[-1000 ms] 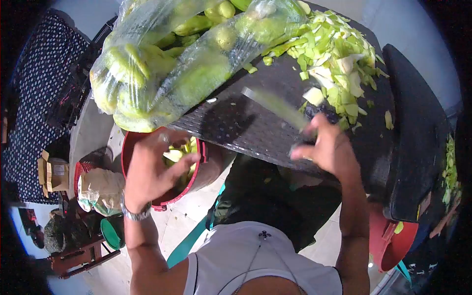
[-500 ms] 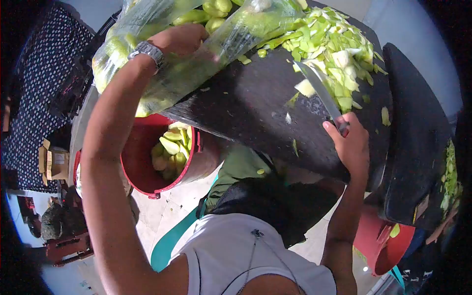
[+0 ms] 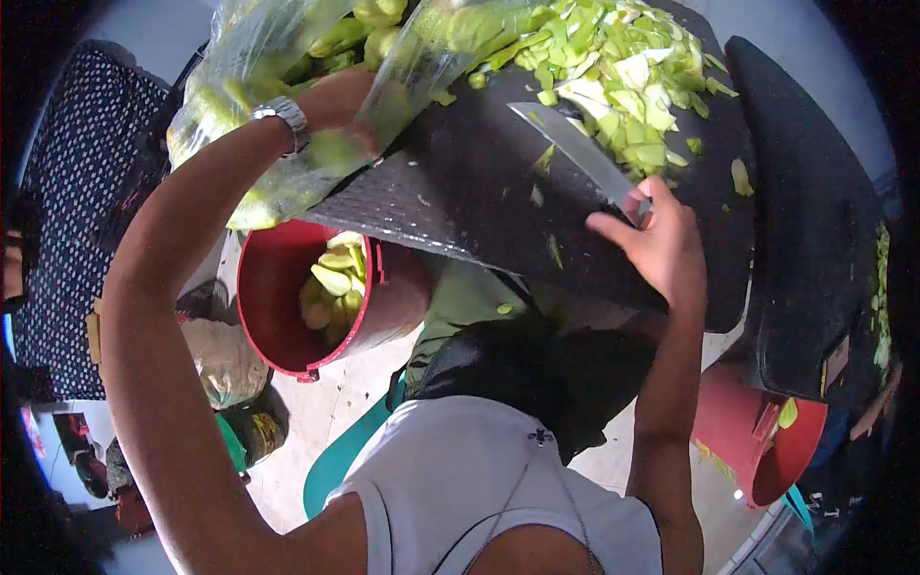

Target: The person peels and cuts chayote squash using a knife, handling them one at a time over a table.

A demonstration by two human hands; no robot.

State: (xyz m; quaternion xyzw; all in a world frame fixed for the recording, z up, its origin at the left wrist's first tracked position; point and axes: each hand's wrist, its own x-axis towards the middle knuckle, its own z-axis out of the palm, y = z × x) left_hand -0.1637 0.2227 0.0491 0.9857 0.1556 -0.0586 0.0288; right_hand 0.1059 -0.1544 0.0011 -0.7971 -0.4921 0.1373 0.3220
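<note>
My left hand (image 3: 347,101), with a watch on its wrist, reaches into a clear plastic bag (image 3: 388,110) at the top left. Light green chayotes (image 3: 380,43) fill the bag; my left fingers are hidden among them and the plastic. In my right hand (image 3: 661,240) is a knife (image 3: 580,153), gripped by the handle. Its blade points up and left across the dark board (image 3: 460,182), just below a heap of green peelings (image 3: 623,81). My right thumb is stretched out to the left.
Below the board's left edge stands a red bucket (image 3: 273,316) with pale cut chayote pieces (image 3: 335,283) inside. Another red bucket (image 3: 757,436) is at the lower right. A second dark surface (image 3: 810,220) lies right of the board. A stuffed bag (image 3: 222,362) sits on the floor.
The knife blade has swung to the left and lies flatter over the board, away from the peelings. My left hand remains in the bag. The whole view has shifted slightly.
</note>
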